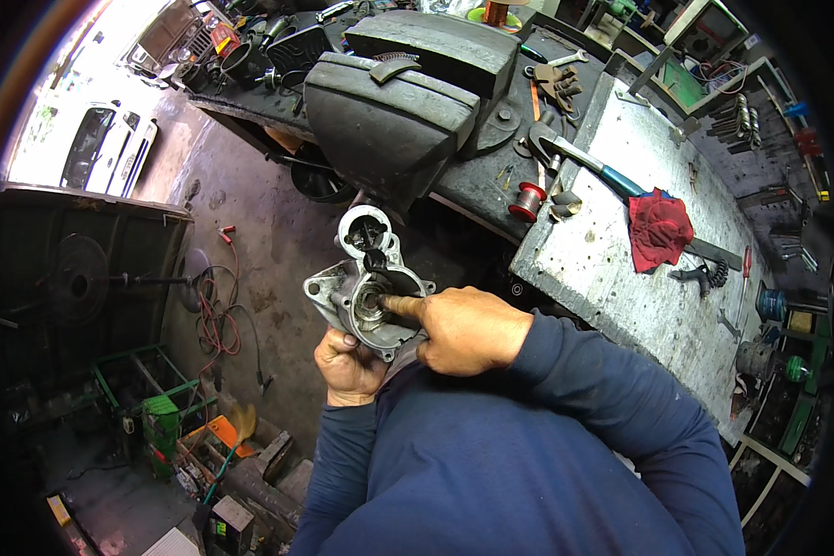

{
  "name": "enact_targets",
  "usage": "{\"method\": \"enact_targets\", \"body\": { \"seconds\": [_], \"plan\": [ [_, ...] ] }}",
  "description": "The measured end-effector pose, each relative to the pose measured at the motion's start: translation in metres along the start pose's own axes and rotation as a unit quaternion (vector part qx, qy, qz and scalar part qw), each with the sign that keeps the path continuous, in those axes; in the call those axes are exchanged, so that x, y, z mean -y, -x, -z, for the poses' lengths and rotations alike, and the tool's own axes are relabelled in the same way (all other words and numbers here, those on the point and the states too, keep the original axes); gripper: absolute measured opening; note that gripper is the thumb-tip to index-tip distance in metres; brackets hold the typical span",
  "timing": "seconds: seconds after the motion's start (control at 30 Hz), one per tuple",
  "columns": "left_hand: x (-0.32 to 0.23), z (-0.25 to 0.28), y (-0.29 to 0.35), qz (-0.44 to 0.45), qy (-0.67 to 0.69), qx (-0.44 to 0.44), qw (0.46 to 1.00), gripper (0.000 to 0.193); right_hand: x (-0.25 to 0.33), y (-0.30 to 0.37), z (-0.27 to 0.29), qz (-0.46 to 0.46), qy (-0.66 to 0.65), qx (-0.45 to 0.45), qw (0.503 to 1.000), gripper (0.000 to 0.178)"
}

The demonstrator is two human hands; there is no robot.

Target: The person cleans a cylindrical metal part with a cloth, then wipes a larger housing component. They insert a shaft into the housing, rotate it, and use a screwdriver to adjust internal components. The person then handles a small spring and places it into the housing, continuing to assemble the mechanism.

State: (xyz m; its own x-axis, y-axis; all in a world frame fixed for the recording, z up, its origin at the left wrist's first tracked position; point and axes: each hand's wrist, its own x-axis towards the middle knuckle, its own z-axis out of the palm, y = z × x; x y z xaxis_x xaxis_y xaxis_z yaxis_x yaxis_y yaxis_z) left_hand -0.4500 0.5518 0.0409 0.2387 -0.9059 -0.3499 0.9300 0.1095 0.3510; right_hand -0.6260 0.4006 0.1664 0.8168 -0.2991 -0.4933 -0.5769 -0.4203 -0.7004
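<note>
A grey cast-metal gear housing, with a round bore and a smaller open ring at its far end, is held up in front of my body. My left hand is closed on its near left edge, the thumb lying on the rim and the other fingers hidden beneath. Over the near right side of the housing is my right hand, its index finger stretched into the bore. The other fingers of that hand are bent, partly out of sight, and nothing is held in it. Whether the fingertip presses on the bore's inner wall I cannot tell.
A large bench vise stands just beyond the housing. On the right, a metal-topped bench bears a hammer, a red rag and a solder spool. Red cables lie on the floor at left, near a green metal frame.
</note>
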Motion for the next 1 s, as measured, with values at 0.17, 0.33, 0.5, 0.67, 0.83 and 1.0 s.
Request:
{"method": "enact_targets", "body": {
  "seconds": [0.17,0.33,0.5,0.67,0.83,1.0],
  "plan": [
    [0.000,-0.003,0.001,0.003,0.004,0.010,1.000,0.066,-0.007,-0.001,-0.003,0.042,-0.057,-0.007,0.997,0.081],
    [0.003,-0.005,0.001,-0.007,-0.011,0.021,1.000,0.066,-0.004,-0.002,-0.004,0.031,-0.070,-0.041,0.996,0.088],
    [0.003,-0.007,0.002,0.014,-0.007,0.014,1.000,0.071,0.014,-0.002,-0.010,-0.037,0.044,-0.037,0.998,0.089],
    [-0.005,-0.009,-0.001,0.000,-0.034,-0.020,0.999,0.073,0.028,-0.005,-0.020,-0.033,0.183,-0.093,0.978,0.083],
    [-0.010,-0.006,-0.004,0.005,-0.013,0.033,0.999,0.071,0.025,-0.007,-0.025,-0.011,0.178,-0.106,0.978,0.082],
    [-0.014,0.002,-0.006,0.001,-0.027,0.007,1.000,0.070,0.013,-0.011,-0.028,0.047,0.206,-0.120,0.970,0.079]
  ]
}}
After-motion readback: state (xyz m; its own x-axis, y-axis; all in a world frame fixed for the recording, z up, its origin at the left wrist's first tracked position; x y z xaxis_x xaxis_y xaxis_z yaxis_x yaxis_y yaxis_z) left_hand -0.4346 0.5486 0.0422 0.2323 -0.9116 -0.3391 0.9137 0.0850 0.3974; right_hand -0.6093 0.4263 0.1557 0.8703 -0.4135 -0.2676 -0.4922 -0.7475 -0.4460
